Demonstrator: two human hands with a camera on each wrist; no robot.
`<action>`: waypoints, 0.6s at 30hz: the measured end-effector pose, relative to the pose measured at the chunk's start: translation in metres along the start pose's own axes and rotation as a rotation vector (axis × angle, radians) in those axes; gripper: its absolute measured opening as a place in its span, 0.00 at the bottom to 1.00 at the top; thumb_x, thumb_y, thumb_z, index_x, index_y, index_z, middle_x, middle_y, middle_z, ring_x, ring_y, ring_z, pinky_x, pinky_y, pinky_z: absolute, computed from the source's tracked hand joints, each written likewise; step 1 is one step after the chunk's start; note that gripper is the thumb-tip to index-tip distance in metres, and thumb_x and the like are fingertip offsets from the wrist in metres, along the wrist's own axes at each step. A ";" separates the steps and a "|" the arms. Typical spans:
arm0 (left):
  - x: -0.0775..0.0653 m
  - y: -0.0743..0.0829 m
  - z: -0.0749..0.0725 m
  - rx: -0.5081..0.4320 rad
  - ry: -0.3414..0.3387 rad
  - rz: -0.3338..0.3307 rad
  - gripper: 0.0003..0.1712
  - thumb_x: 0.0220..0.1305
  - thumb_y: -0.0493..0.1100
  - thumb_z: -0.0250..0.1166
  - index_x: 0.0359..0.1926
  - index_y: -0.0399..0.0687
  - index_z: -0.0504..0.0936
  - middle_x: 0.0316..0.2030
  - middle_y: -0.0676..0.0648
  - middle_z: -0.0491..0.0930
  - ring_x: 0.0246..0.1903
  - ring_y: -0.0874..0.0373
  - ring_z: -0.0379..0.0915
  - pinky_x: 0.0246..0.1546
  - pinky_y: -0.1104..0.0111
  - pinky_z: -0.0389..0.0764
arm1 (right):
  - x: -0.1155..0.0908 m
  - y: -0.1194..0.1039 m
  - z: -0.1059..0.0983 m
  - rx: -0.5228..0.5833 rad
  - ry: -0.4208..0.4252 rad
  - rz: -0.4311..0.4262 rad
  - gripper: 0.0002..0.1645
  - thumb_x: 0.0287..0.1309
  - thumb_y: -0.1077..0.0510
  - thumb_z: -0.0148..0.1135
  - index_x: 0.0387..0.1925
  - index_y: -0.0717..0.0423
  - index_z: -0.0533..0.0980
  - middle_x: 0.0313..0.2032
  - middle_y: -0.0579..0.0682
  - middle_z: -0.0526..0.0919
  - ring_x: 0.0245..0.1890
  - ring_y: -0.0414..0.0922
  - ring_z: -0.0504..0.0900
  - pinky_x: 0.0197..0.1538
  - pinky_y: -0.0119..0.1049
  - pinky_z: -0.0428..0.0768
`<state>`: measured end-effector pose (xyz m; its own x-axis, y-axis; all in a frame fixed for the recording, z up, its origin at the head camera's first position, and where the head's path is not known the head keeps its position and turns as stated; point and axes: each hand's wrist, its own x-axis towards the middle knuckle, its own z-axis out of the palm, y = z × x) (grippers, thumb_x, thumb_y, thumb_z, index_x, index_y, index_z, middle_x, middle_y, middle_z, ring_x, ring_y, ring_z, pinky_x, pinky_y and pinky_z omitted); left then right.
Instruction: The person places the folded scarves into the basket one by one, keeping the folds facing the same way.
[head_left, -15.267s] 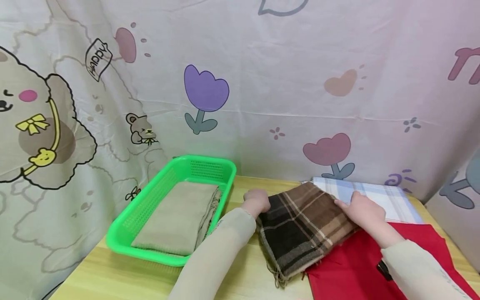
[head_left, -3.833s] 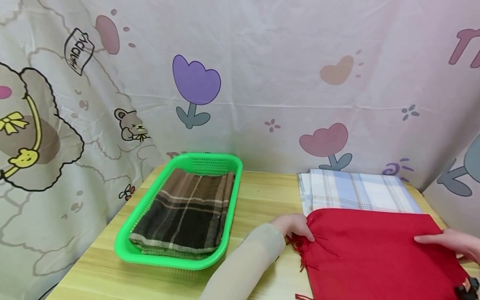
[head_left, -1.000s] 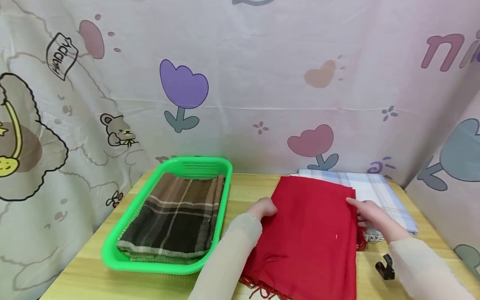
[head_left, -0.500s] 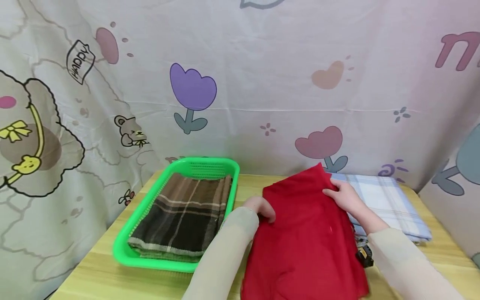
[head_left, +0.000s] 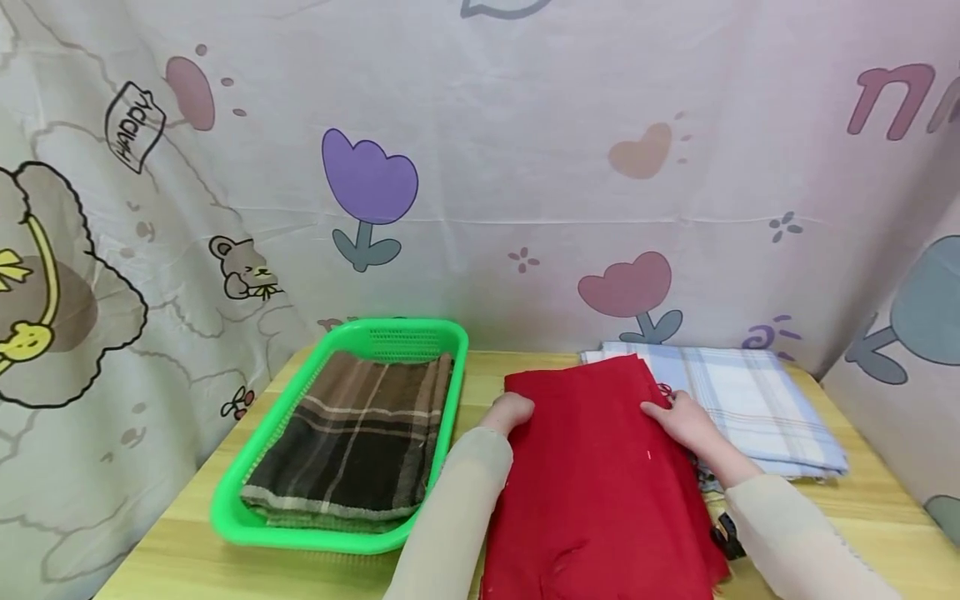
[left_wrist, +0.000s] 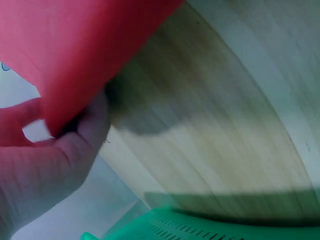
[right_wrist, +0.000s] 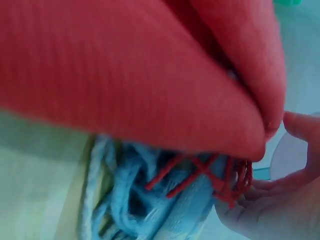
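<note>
A folded red scarf [head_left: 592,483] lies in front of me, its far end slightly raised. My left hand [head_left: 510,412] grips its left edge; in the left wrist view the thumb and fingers pinch a corner of the red cloth [left_wrist: 75,55]. At the right edge, my right hand [head_left: 684,421] holds the scarf with the thumb on top and fingers beneath. Red fringe [right_wrist: 225,185] hangs by those fingers in the right wrist view. The scarf's near end runs out of the head view.
Left of the scarf stands a green plastic basket [head_left: 225,508] holding a folded brown-black plaid scarf [head_left: 352,425]. Behind on the right lies a folded white-blue plaid cloth [head_left: 750,400], partly covered by the red scarf. A small black object [head_left: 726,535] shows beside the right sleeve. A printed curtain backs the wooden table.
The brown plaid scarf went from my hands into the basket, over a beige one. The red scarf, earlier spread wide, is folded narrower. Its raised far right corner has come down slightly.
</note>
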<state>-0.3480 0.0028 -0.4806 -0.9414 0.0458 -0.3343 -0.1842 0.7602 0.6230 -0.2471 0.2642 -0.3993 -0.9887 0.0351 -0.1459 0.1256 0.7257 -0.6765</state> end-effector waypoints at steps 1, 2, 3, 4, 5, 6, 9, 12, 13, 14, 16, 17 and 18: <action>0.015 -0.009 0.007 0.000 -0.009 0.002 0.21 0.61 0.49 0.47 0.43 0.37 0.77 0.41 0.44 0.77 0.38 0.52 0.72 0.40 0.62 0.75 | -0.002 -0.002 0.003 0.010 -0.017 -0.007 0.40 0.63 0.48 0.49 0.56 0.83 0.55 0.46 0.75 0.71 0.38 0.58 0.79 0.40 0.47 0.81; 0.030 -0.016 0.012 -0.001 -0.032 -0.002 0.22 0.60 0.50 0.49 0.43 0.38 0.78 0.40 0.45 0.77 0.37 0.52 0.72 0.38 0.62 0.75 | -0.003 -0.005 0.005 0.011 -0.028 -0.021 0.39 0.63 0.49 0.50 0.56 0.82 0.57 0.45 0.74 0.72 0.37 0.56 0.80 0.39 0.46 0.81; 0.027 -0.015 0.009 -0.021 -0.072 -0.021 0.22 0.61 0.51 0.52 0.46 0.39 0.77 0.43 0.45 0.77 0.39 0.52 0.72 0.42 0.61 0.75 | -0.004 -0.007 0.007 0.007 -0.039 -0.032 0.38 0.62 0.49 0.51 0.56 0.81 0.59 0.44 0.73 0.74 0.36 0.55 0.80 0.39 0.45 0.81; 0.022 -0.013 0.006 -0.007 -0.090 -0.027 0.22 0.59 0.51 0.54 0.47 0.40 0.77 0.44 0.45 0.77 0.40 0.52 0.72 0.43 0.60 0.75 | -0.005 -0.009 0.008 -0.001 -0.050 -0.042 0.37 0.62 0.49 0.52 0.56 0.80 0.60 0.44 0.72 0.75 0.35 0.53 0.81 0.38 0.45 0.81; 0.009 -0.008 0.001 0.001 -0.108 -0.041 0.22 0.58 0.50 0.56 0.48 0.39 0.76 0.44 0.44 0.76 0.41 0.51 0.71 0.44 0.60 0.75 | -0.007 -0.011 0.010 -0.010 -0.060 -0.054 0.37 0.61 0.49 0.53 0.56 0.78 0.61 0.44 0.71 0.76 0.36 0.53 0.81 0.39 0.45 0.81; -0.009 0.000 -0.007 -0.002 -0.140 -0.063 0.22 0.57 0.49 0.58 0.48 0.39 0.75 0.45 0.43 0.75 0.43 0.50 0.71 0.46 0.59 0.75 | -0.008 -0.012 0.011 -0.025 -0.071 -0.066 0.37 0.61 0.49 0.54 0.57 0.78 0.61 0.45 0.71 0.75 0.37 0.54 0.80 0.41 0.46 0.81; -0.068 0.023 -0.035 -0.010 -0.230 -0.130 0.26 0.53 0.46 0.64 0.50 0.36 0.71 0.49 0.41 0.72 0.49 0.48 0.68 0.53 0.59 0.72 | -0.014 -0.013 0.015 -0.070 -0.100 -0.109 0.38 0.59 0.49 0.57 0.58 0.78 0.61 0.49 0.72 0.74 0.42 0.58 0.78 0.45 0.49 0.78; -0.099 0.034 -0.049 0.022 -0.300 -0.156 0.26 0.53 0.44 0.64 0.50 0.34 0.69 0.50 0.40 0.70 0.51 0.48 0.65 0.56 0.60 0.71 | -0.020 -0.010 0.017 -0.079 -0.132 -0.127 0.38 0.58 0.51 0.57 0.58 0.79 0.60 0.50 0.73 0.73 0.44 0.60 0.77 0.47 0.51 0.77; -0.104 0.035 -0.051 0.029 -0.315 -0.152 0.26 0.53 0.43 0.64 0.50 0.34 0.70 0.50 0.40 0.70 0.51 0.48 0.65 0.56 0.60 0.71 | -0.022 -0.009 0.017 -0.079 -0.140 -0.131 0.37 0.58 0.52 0.57 0.58 0.78 0.60 0.49 0.73 0.73 0.44 0.59 0.77 0.47 0.51 0.78; -0.104 0.035 -0.053 0.038 -0.332 -0.146 0.25 0.52 0.42 0.65 0.49 0.33 0.70 0.49 0.39 0.70 0.51 0.48 0.66 0.56 0.59 0.71 | -0.023 -0.008 0.017 -0.072 -0.149 -0.134 0.37 0.58 0.53 0.57 0.58 0.78 0.61 0.49 0.73 0.73 0.44 0.59 0.77 0.47 0.51 0.78; -0.108 0.036 -0.054 0.033 -0.347 -0.139 0.24 0.53 0.41 0.65 0.49 0.32 0.71 0.50 0.39 0.70 0.51 0.48 0.66 0.58 0.58 0.70 | -0.025 -0.006 0.018 -0.023 -0.183 -0.122 0.37 0.60 0.54 0.56 0.61 0.77 0.58 0.52 0.73 0.71 0.46 0.59 0.77 0.48 0.51 0.77; -0.109 0.036 -0.054 0.025 -0.347 -0.133 0.24 0.53 0.40 0.65 0.49 0.32 0.71 0.50 0.39 0.71 0.51 0.47 0.66 0.58 0.58 0.70 | -0.025 -0.006 0.019 0.026 -0.209 -0.112 0.38 0.61 0.55 0.55 0.63 0.76 0.55 0.54 0.73 0.69 0.47 0.59 0.76 0.49 0.51 0.77; -0.109 0.036 -0.053 0.024 -0.341 -0.118 0.22 0.53 0.39 0.64 0.48 0.32 0.72 0.50 0.39 0.71 0.50 0.47 0.67 0.57 0.58 0.70 | -0.025 -0.005 0.021 0.085 -0.234 -0.101 0.38 0.62 0.55 0.54 0.64 0.76 0.52 0.55 0.73 0.67 0.48 0.59 0.75 0.49 0.50 0.77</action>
<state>-0.2674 -0.0094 -0.3845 -0.7645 0.1673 -0.6225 -0.2755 0.7883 0.5502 -0.2213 0.2456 -0.4072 -0.9519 -0.2020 -0.2306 0.0431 0.6564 -0.7532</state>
